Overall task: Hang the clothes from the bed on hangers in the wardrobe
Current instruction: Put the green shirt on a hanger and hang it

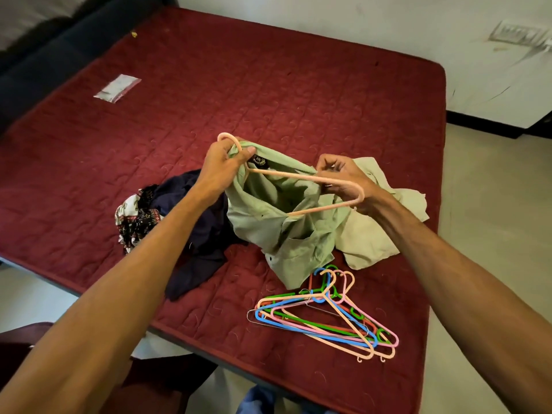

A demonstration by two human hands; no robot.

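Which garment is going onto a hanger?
The light green shirt, held with a peach hanger; navy garment, patterned cloth and beige shirt lie on the bed.

Left hand [222,162], right hand [343,180]: both curled.

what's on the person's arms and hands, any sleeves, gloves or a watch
The left forearm and right forearm are bare, no sleeve in view. The left hand and right hand wear no gloves; no watch, bracelet or ring shows.

The left hand [221,164] and right hand [343,182] are seen bare, as are both forearms [125,294]; blue denim-like trousers [257,398] are glimpsed at the bottom edge.
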